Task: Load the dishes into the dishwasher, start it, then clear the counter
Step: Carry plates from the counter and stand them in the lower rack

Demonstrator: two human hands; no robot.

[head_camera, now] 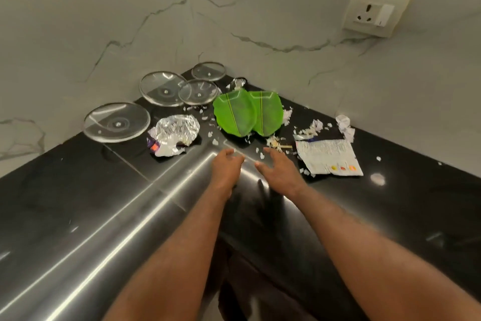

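- Bare left hand [227, 164] and right hand [279, 168], both open and empty, reach at frame centre.
- Just beyond lie two green leaf-shaped plates [247, 115].
- Upper left: four clear glass lids [117, 122].
- Crumpled foil [177, 129], wrapper [328, 158] and scraps litter the black counter [78, 190]; loading apparently unstarted.

Both forearms are bare from the lower edge of the frame up to the wrists, with no sleeve showing on either. The left hand [226, 167] and the right hand [278, 168] wear no gloves. Dark clothing [260, 292] shows between the arms, lower centre.
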